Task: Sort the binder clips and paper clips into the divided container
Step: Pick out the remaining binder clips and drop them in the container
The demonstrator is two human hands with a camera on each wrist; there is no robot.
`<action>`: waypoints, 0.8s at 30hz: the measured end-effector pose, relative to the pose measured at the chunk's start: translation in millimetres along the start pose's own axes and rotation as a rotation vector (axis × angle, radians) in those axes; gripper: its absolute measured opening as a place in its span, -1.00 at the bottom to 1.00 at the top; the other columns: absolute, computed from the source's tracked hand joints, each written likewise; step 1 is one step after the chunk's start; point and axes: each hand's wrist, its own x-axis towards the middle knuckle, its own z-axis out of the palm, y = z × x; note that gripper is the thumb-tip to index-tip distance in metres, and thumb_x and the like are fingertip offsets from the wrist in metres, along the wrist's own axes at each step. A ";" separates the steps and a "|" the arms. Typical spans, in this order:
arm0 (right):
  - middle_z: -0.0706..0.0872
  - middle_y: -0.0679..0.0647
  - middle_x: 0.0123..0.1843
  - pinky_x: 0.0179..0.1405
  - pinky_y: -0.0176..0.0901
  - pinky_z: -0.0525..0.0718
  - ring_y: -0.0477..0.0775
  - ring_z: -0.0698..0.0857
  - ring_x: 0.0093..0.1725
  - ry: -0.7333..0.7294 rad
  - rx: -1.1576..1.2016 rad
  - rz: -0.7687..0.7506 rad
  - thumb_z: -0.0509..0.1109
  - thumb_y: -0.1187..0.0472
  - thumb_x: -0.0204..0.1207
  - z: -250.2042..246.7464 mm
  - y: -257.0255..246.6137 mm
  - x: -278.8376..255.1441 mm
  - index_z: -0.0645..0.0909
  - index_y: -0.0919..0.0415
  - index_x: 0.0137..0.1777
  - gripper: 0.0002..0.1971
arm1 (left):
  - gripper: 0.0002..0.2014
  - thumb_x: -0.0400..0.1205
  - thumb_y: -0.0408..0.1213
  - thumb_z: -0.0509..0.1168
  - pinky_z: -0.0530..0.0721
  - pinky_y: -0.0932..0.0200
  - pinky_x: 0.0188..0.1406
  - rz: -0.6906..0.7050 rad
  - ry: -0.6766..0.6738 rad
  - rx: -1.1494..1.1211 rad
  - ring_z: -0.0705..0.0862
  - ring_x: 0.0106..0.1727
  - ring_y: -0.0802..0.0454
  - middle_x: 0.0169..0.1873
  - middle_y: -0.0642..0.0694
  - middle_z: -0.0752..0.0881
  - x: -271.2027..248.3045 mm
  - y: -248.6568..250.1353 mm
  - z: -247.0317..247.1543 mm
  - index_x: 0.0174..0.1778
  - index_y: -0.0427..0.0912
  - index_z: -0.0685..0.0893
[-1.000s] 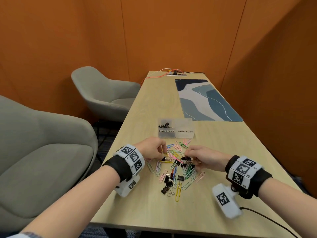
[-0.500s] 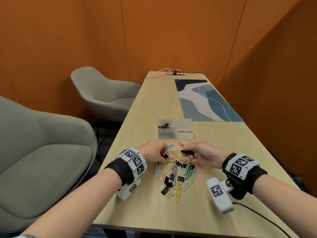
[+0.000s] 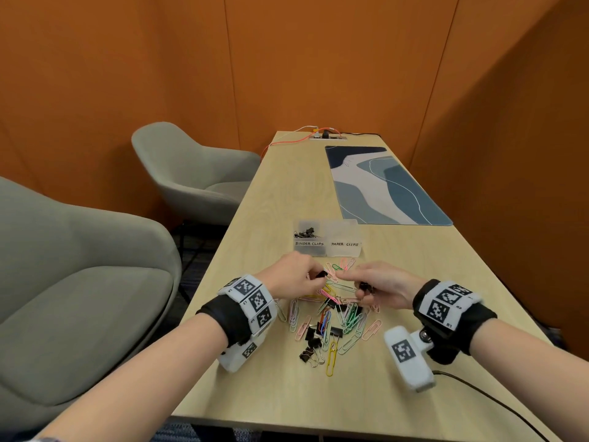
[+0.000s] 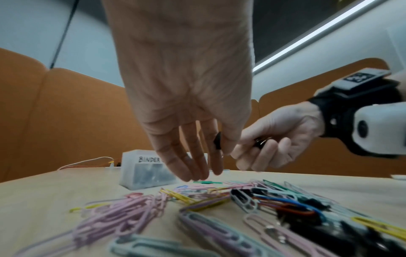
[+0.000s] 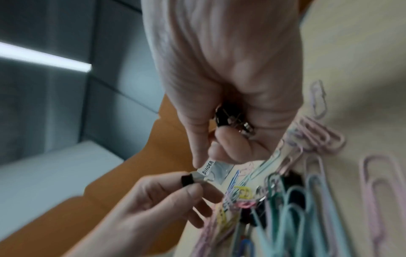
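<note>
Holding a small black binder clip point(image 3: 321, 275) pinched between thumb and first finger, the left hand point(image 3: 291, 277) hangs over the 10 o'clock edge of the pile of clips point(image 3: 331, 317). Its other fingers point(image 4: 182, 167) point down, loose and almost straight. I think the clip is pinched at the tips so it can be dropped easily.

In the middle of the worktop point(image 3: 414, 282) lies the pile: many colored paper clips with some black binder clips mixed in. At 12 o'clock from the pile stands the divided container point(image 3: 328, 250). Its left part says BINDER CLIPS and has a few black clips inside. Its right part says PAPER CLIPS and looks empty. It stands near the pile, so the reach is short.

At 2 o'clock from the pile is the right hand point(image 3: 382, 285). Its fingers are curled around a second binder clip point(image 3: 364, 287), tucked into the palm, while the first finger sticks out. Both clips probably go in the left part next.
</note>
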 end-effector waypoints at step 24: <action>0.43 0.04 -0.44 -0.70 -0.38 0.21 -0.04 0.29 -0.56 0.214 -0.363 -0.100 0.25 0.29 0.55 -13.0 -21.2 9.7 0.52 0.19 -0.22 -0.88 | -0.67 0.71 -0.19 0.21 0.30 0.15 -0.41 -0.150 0.147 -0.087 0.35 -0.56 0.05 -0.58 -0.03 0.43 20.7 -12.8 -18.5 -0.38 -0.22 0.52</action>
